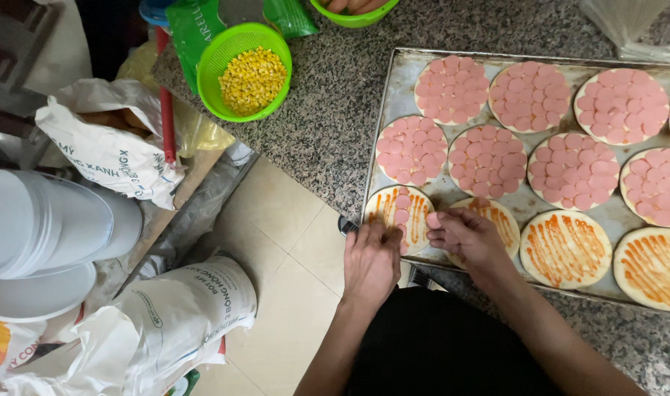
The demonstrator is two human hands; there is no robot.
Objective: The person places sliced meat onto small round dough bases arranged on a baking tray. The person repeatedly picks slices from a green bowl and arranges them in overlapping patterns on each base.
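Your speckled granite bench (335, 125) carries a metal baking tray (401, 95), which reaches its near edge. Left of the tray stands a green colander of corn kernels (244, 71), with a green bag (195, 26) just behind it. Another green bowl (353, 11) sits at the far edge, and clear plastic (628, 26) lies at the far right.

White printed sacks (166, 315) (floor, left); green bag (195, 22) above.

This was a kitchen set up for batch cooking. A speckled stone table (335, 125) carried a metal baking tray (401, 95) of small pizza bases, with a green strainer of corn (244, 71) at 11 o'clock and flour sacks (173, 323) on the tiled floor (291, 242) at 8 o'clock.
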